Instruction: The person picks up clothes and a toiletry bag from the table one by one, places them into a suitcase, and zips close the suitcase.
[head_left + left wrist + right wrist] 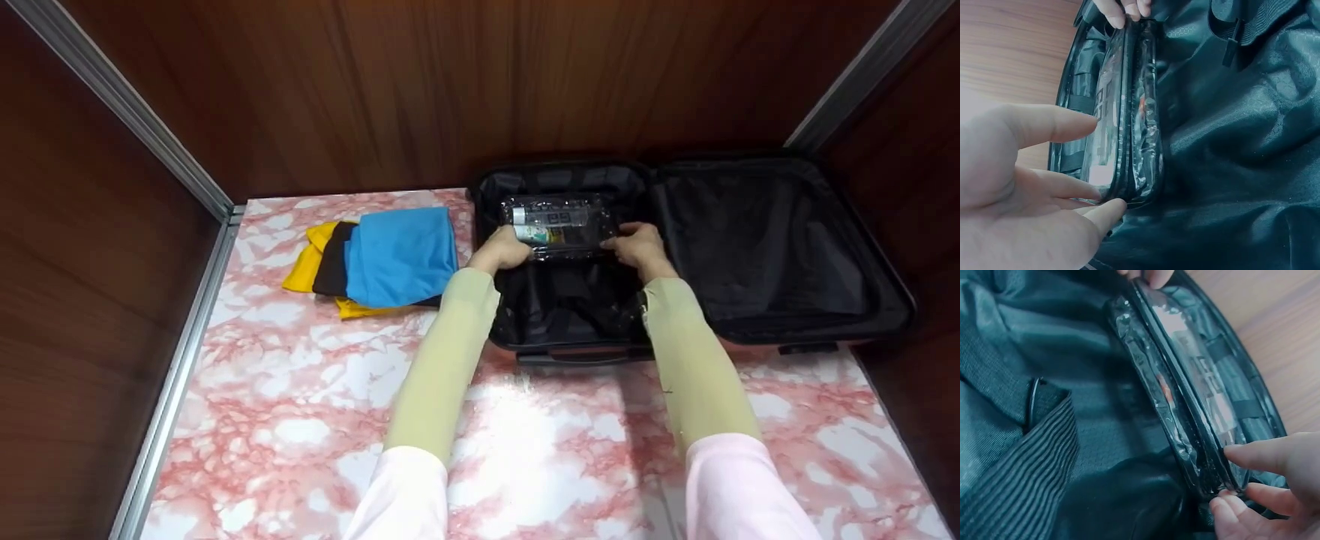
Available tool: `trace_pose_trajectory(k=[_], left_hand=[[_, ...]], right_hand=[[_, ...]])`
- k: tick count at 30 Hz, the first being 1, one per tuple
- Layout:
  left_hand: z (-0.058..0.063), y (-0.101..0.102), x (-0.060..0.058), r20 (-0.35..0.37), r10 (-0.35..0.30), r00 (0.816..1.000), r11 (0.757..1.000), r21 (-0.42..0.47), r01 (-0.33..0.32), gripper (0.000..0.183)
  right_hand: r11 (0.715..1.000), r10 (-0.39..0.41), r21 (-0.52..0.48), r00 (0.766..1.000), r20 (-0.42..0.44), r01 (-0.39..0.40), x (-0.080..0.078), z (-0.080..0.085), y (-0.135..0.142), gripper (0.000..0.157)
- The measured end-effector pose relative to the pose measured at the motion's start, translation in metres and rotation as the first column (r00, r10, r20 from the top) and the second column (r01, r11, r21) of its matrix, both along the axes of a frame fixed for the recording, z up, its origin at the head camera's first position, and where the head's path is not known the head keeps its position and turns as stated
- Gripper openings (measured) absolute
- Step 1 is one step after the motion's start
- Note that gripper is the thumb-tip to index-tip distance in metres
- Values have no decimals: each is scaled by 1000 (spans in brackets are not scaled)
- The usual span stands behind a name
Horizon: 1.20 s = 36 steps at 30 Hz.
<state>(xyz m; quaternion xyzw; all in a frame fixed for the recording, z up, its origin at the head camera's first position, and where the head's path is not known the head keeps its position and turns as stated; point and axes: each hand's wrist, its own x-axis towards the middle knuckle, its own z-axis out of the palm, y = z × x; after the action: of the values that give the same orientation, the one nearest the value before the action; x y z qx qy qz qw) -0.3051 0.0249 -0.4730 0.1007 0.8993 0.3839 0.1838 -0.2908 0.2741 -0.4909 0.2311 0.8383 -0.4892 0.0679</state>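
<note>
A clear toiletry bag [574, 217] with black zipped edges lies in the far part of an open black suitcase [577, 352]. Small items show through its plastic, among them a white and green tube [531, 233]. At the bag's left end, my left hand [506, 249] holds it, thumb on the top face and fingers at the end, as the left wrist view shows. The right hand [641, 246] pinches the opposite end, with the thumb [1252, 453] above and fingers lower down. What lies under the bag is hidden.
Left of the suitcase, folded blue [405, 255], dark brown [331, 262] and yellow cloths [304, 268] overlap on the pink-marbled surface [285, 427]. The suitcase's other half [765, 240] lies unfolded on the right. Brown wood-grain panels [450, 97] enclose the back and sides.
</note>
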Motion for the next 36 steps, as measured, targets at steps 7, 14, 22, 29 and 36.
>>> trace_pose_trajectory(k=[7, 14, 22, 29, 36], left_hand=[[-1, 0, 0, 33, -36, 999, 996, -85, 39, 49], [1, -4, 1, 39, -25, 999, 1000, -8, 26, 43], [2, -6, 0, 5, -12, 1000, 997, 73, 12, 49], [5, -9, -1, -12, 44, 999, 991, 130, -42, 58], [11, -14, -5, -83, 126, 989, 978, 177, -110, 68]], right_hand=[[993, 37, 114, 999, 1, -37, 2, -2, -1, 61], [997, 42, 59, 999, 8, -42, 2, -2, -1, 63], [999, 50, 21, 999, 16, -50, 5, 2, -2, 69], [991, 43, 123, 999, 14, -44, 7, 9, -7, 68], [985, 13, 173, 996, -88, 3, 4, 16, -10, 60]])
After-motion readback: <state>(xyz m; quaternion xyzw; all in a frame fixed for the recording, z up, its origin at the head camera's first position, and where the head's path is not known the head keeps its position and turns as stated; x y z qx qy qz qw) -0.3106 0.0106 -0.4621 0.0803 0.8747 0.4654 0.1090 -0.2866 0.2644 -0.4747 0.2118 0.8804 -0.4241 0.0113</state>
